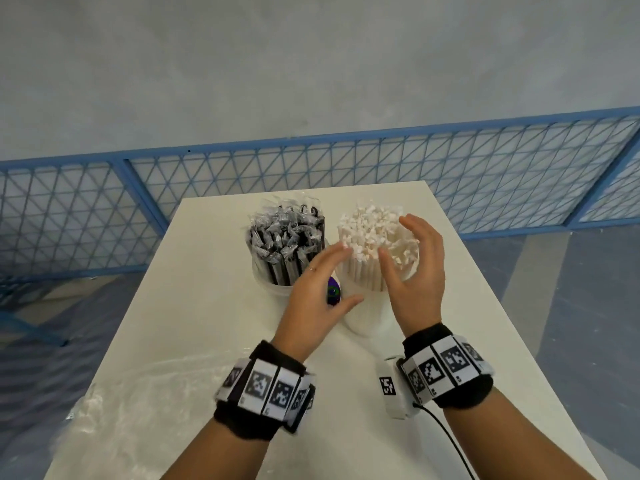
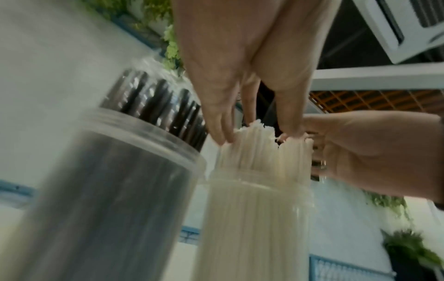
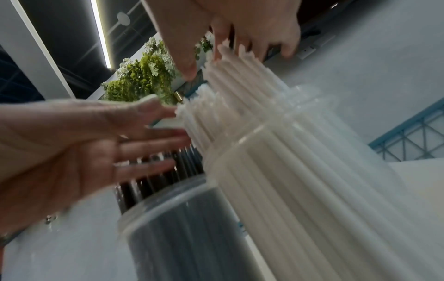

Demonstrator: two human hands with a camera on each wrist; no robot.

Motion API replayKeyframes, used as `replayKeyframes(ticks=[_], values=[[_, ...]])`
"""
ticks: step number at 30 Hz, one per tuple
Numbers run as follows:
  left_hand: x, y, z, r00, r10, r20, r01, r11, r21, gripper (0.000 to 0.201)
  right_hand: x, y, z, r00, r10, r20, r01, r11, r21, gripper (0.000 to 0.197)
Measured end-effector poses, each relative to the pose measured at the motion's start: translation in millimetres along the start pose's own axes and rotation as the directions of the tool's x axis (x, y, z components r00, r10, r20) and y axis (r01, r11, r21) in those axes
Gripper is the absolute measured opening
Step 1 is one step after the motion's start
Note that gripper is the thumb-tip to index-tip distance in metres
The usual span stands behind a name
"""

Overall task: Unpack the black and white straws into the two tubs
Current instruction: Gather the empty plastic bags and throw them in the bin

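Observation:
Two clear tubs stand side by side on the white table (image 1: 221, 306). The left tub (image 1: 273, 285) holds wrapped black straws (image 1: 287, 237). In the right tub (image 1: 363, 313) white straws (image 1: 367, 230) stand upright, their tops fanned out. My left hand (image 1: 343, 271) has straight fingers whose tips touch the left side of the white bundle (image 2: 254, 136). My right hand (image 1: 393, 237) cups the bundle's right side with relaxed, spread fingers. In the right wrist view its fingertips (image 3: 223, 49) touch the straw tops (image 3: 240, 79). Neither hand grips anything.
An empty crumpled clear plastic bag (image 1: 131, 403) lies at the table's near left corner. A small purple patch (image 1: 334, 291) shows between the tubs. A blue mesh fence (image 1: 450, 174) runs behind the table's far edge.

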State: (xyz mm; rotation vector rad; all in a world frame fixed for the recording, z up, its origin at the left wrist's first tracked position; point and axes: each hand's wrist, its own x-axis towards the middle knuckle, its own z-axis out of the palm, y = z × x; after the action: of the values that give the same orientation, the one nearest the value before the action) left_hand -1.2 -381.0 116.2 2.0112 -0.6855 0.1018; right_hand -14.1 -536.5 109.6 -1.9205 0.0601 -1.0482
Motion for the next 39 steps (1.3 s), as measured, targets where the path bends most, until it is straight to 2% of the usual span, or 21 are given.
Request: replayKeyframes(ticks=[2, 4, 7, 9, 10, 11, 13, 14, 16, 18, 21, 23, 25, 27, 30, 32, 33, 34, 36, 37, 39], values=[[-22, -7, -9, 0.977, 0.130, -0.168, -0.110, 0.987, 0.121, 0.029, -13, -4, 3, 0.993, -0.041, -0.113, 0.040, 0.999, -0.012, 0.023], [-44, -24, -20, 0.950, 0.132, -0.284, -0.068, 0.972, 0.226, 0.016, -29, -7, 8, 0.989, -0.048, -0.140, 0.048, 0.999, 0.000, 0.017], [-72, -69, -44, 0.942, -0.087, -0.324, 0.196, 0.926, 0.323, 0.010, -54, -5, 22, 0.997, -0.078, -0.029, 0.078, 0.997, 0.021, 0.014], [-86, -104, -58, 0.937, -0.260, -0.233, 0.340, 0.830, 0.442, 0.028, -72, 1, 33, 0.989, -0.069, 0.131, 0.064, 0.997, 0.044, 0.016], [-92, -118, -63, 0.905, -0.396, -0.157, 0.417, 0.747, 0.517, 0.042, -81, 4, 39, 0.970, -0.050, 0.240, 0.039, 0.998, 0.049, 0.018], [-97, -130, -67, 0.833, -0.547, -0.085, 0.477, 0.632, 0.611, 0.058, -91, 9, 45, 0.934, -0.028, 0.357, 0.018, 0.999, 0.030, 0.021], [-103, -144, -73, 0.654, -0.756, 0.017, 0.475, 0.429, 0.768, 0.082, -109, 20, 57, 0.822, 0.018, 0.569, 0.020, 0.998, -0.061, 0.028], [-105, -148, -73, 0.601, -0.798, 0.040, 0.452, 0.381, 0.807, 0.087, -117, 24, 63, 0.756, 0.040, 0.653, 0.034, 0.994, -0.101, 0.032], [-107, -150, -71, 0.576, -0.816, 0.055, 0.417, 0.351, 0.839, 0.080, -129, 29, 71, 0.632, 0.090, 0.770, 0.050, 0.986, -0.157, 0.041], [-108, -145, -66, 0.633, -0.771, 0.073, 0.368, 0.383, 0.847, 0.056, -136, 27, 74, 0.541, 0.133, 0.830, 0.061, 0.979, -0.197, 0.049], [-115, -136, -56, 0.773, -0.623, 0.121, 0.276, 0.502, 0.820, 0.026, -141, 20, 78, 0.463, 0.124, 0.878, 0.140, 0.967, -0.211, 0.061], [-122, -129, -48, 0.850, -0.502, 0.160, 0.194, 0.581, 0.791, 0.021, -142, 14, 79, 0.411, 0.131, 0.902, 0.205, 0.951, -0.232, 0.069], [-127, -125, -40, 0.923, -0.339, 0.183, 0.096, 0.662, 0.744, 0.018, -141, 6, 80, 0.326, 0.191, 0.926, 0.229, 0.934, -0.273, 0.071], [-129, -118, -37, 0.945, -0.239, 0.224, -0.001, 0.681, 0.732, 0.029, -141, 1, 82, 0.263, 0.241, 0.934, 0.196, 0.935, -0.296, 0.063], [-126, -103, -39, 0.978, -0.135, 0.157, -0.040, 0.625, 0.780, 0.050, -140, -5, 83, 0.257, 0.267, 0.929, 0.035, 0.958, -0.285, 0.033], [-124, -93, -49, 0.994, -0.063, -0.092, 0.111, 0.630, 0.769, 0.051, -139, -6, 81, 0.303, 0.278, 0.911, -0.158, 0.958, -0.240, 0.027], [-126, -91, -56, 0.959, -0.059, -0.279, 0.246, 0.665, 0.705, 0.059, -137, -8, 79, 0.323, 0.283, 0.903, -0.262, 0.944, -0.202, 0.028], [-131, -91, -62, 0.883, -0.108, -0.456, 0.381, 0.732, 0.565, 0.071, -135, -10, 76, 0.334, 0.286, 0.898, -0.355, 0.921, -0.162, 0.029], [-141, -86, -74, 0.665, -0.239, -0.707, 0.528, 0.820, 0.220, 0.094, -129, -12, 71, 0.358, 0.262, 0.896, -0.476, 0.877, -0.066, 0.026], [-146, -86, -78, 0.565, -0.369, -0.738, 0.568, 0.823, 0.023, 0.103, -127, -13, 69, 0.370, 0.246, 0.896, -0.512, 0.859, -0.024, 0.025], [-153, -81, -81, 0.437, -0.700, -0.566, 0.600, 0.695, -0.396, 0.113, -122, -13, 66, 0.381, 0.229, 0.896, -0.560, 0.828, 0.027, 0.023]])
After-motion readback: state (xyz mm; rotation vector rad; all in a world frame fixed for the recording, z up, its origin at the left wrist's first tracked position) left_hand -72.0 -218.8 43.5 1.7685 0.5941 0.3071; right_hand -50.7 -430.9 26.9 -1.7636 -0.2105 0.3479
